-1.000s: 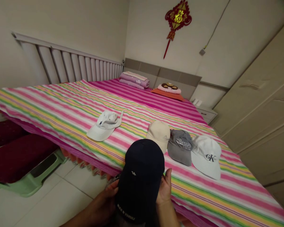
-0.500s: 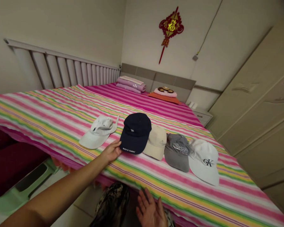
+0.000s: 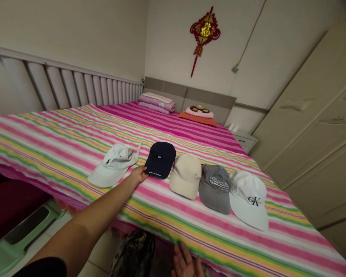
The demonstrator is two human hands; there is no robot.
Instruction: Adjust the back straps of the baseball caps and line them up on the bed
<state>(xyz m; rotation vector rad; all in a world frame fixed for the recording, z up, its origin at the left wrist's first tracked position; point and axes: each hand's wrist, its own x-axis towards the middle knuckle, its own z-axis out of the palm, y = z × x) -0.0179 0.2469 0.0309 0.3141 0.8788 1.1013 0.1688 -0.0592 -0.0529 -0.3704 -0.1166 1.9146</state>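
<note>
Right hand: my right hand [image 3: 186, 263] sits lowest in view, below the edge of the bed, fingers spread apart and holding nothing; only part of it shows.
Dark patterned cloth: a dark patterned cloth [image 3: 135, 252] hangs just left of that hand, under the bed's edge.
Left hand: my left arm reaches out over the bed, and the left hand [image 3: 138, 175] rests at the brim of the navy cap, fingertips touching it; I cannot tell whether the grip is closed on the brim or only laid against it.
Navy cap: the navy cap [image 3: 160, 159] lies flat on the striped bedspread [image 3: 60, 134], brim toward me, small white logo on the front, second in a row of five caps.
White polo cap: the white polo cap [image 3: 113, 165] lies just left of my left hand, crumpled, its strap sticking up.
Beige cap: the beige cap [image 3: 186, 176] sits just right of the navy one, near it.
Grey cap: the grey cap [image 3: 215, 188] with white lettering touches the beige one.
White CK cap: the white CK cap [image 3: 249, 199] ends the row, overlapping the grey cap's edge.
Green stool: a green stool [image 3: 14, 238] stands on the floor at lower left.
Far end: folded purple bedding [image 3: 157, 102] and a pink pillow [image 3: 200, 112] lie against the headboard [image 3: 190, 96].
Wall: a red knot ornament [image 3: 204, 32] hangs above.
Wardrobe: a cream wardrobe [image 3: 314, 127] fills the right side.
</note>
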